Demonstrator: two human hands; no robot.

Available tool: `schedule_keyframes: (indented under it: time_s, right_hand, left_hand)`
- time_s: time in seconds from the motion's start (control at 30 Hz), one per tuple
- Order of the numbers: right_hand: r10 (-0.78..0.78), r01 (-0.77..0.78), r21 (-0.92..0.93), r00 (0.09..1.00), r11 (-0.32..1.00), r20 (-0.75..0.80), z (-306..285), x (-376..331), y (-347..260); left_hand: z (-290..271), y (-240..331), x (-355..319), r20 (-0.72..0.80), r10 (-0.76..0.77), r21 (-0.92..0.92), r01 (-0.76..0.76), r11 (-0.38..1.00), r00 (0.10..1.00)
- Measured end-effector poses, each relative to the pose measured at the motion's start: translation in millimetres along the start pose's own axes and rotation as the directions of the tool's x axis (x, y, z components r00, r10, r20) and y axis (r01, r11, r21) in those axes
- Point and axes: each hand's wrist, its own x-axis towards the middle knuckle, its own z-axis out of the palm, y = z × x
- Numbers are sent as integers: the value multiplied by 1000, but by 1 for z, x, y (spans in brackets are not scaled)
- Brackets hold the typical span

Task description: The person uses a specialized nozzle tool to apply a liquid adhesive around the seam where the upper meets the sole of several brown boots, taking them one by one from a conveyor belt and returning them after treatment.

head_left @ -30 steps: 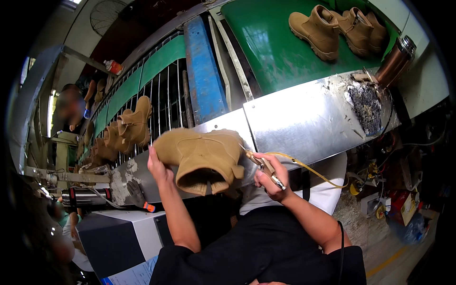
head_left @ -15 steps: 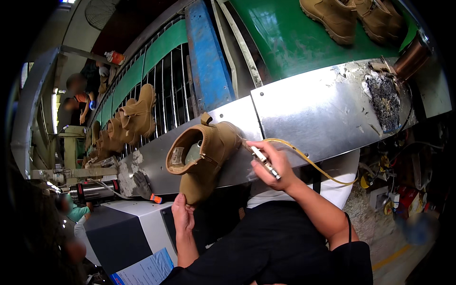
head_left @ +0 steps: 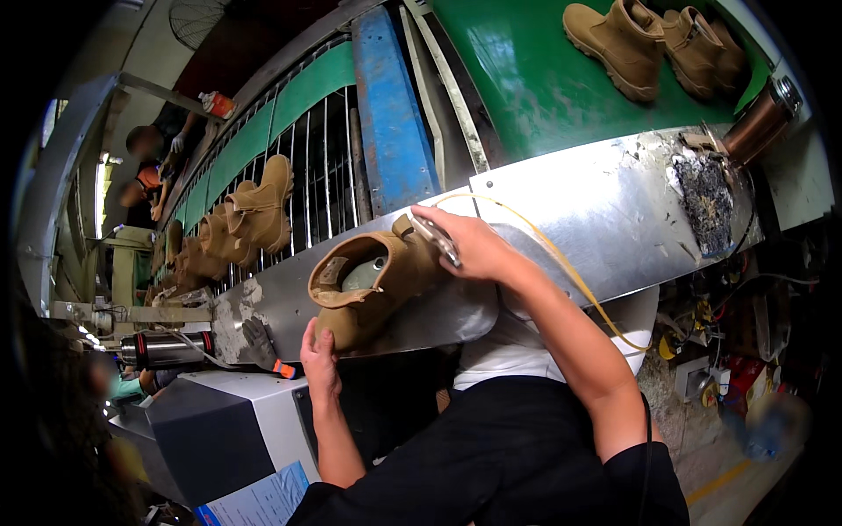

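Note:
A tan ankle boot (head_left: 396, 263) lies tilted on the metal ledge in front of me, its opening facing up and left. A greenish rounded form shows inside it. My left hand (head_left: 322, 358) grips the boot's toe from the near side with thumb and fingers. At the heel end, my right hand (head_left: 478, 244) is closed round a slim metal hand tool (head_left: 436, 240) attached to a yellow hose (head_left: 561, 263). The tool is close to the boot's back by its pull loop; whether its tip touches is hidden.
Several tan boots (head_left: 260, 210) stand along the slatted conveyor (head_left: 324, 145) at left. More boots (head_left: 624, 48) sit on the green surface (head_left: 517, 79) at far right. A bottle (head_left: 761, 118) stands at the ledge's right end. An orange-ended tool (head_left: 285, 369) lies left; people work beyond.
My right hand has moved up and left with the metal tool, nearer the top of the boot's back. My left hand has shifted slightly left and up with the boot's toe.

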Motion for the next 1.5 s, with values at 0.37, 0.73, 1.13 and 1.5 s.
schedule_keyframes:
  time_s: [0.37, 0.73, 1.13, 1.5]
  right_hand:
    - [99, -60, 189, 974, 980, -203, 15, -91, -13]
    - [358, -192, 671, 927, 716, -116, 9, -56, -35]
    - [282, -115, 492, 918, 863, -280, 31, -95, -27]
    - [317, -130, 612, 925, 780, -208, 43, -106, -23]
  left_hand:
    - [4, 7, -7, 5, -7, 31, 7, 999, 1000]
    - [11, 10, -13, 5, -19, -18, 19, 1000, 1000]
    - [6, 14, -66, 325, -314, 31, 322, 946, 892]
    - [71, 27, -108, 617, -443, -32, 583, 812, 651]
